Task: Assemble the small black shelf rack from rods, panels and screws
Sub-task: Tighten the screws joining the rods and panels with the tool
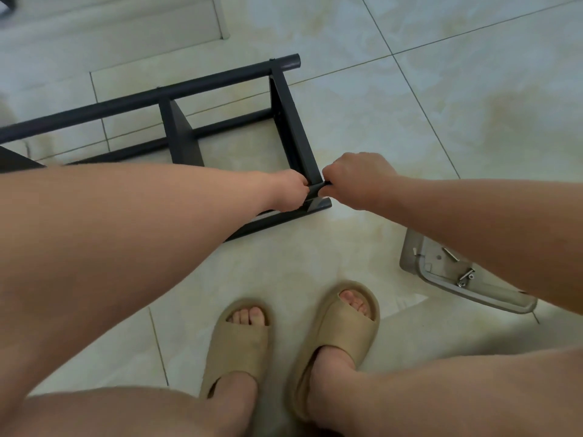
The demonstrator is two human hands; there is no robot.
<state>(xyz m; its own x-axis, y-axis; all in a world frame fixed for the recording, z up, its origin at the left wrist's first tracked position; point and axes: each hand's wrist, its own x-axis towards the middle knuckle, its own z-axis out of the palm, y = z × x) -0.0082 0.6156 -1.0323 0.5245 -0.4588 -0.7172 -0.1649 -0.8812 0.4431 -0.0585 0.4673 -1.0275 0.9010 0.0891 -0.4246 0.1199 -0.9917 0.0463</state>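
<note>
Past tan slides (pixel 243 342), loose screws (pixel 466 276) were held in a metal tray (pixel 409 258) on the tiled floor (pixel 426 115). Farther out, a black rod (pixel 315 188) at the near corner of the sideways-lying rack (pixel 290 127) was gripped by curled fingers of the left hand (pixel 285 190) and right hand (pixel 356 178).

Screws (pixel 466 276) in tray (pixel 479 296), right of rack (pixel 181 137).

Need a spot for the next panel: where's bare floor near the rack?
Bare floor: the wide stretch right of the rack, beyond the right hand; also the strip between the rack and the sandals. Crowded: the rack's near corner, which left hand and right hand grip, and the tray of screws under the right forearm.
</note>
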